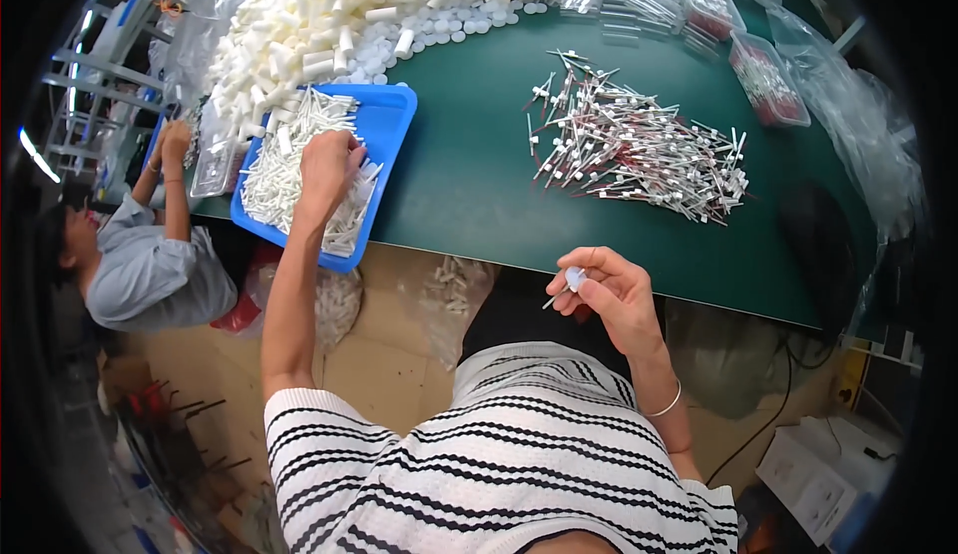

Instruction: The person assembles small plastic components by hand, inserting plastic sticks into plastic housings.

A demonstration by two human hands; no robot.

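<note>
My left hand (pixel 327 167) reaches into a blue tray (pixel 397 115) heaped with thin white tubes (pixel 282 187). Its fingers are curled down among them, and whatever lies between the fingertips is hidden. Over the table's front edge, my right hand (pixel 621 299) pinches a small translucent white round cap (pixel 575 277) between thumb and fingers. A thin pale stick projects from the same grip, pointing down and left. Beyond this hand, a loose pile of thin rods with small white blocks and reddish parts (pixel 639 145) covers part of the green table (pixel 469 180).
White cylinders (pixel 299 30) and round translucent caps (pixel 449 27) are heaped at the far left. Clear plastic boxes (pixel 768 80) stand at the far right beside plastic bags (pixel 848 115). A co-worker (pixel 165 265) sits at the left. Filled bags (pixel 449 299) rest below the table edge.
</note>
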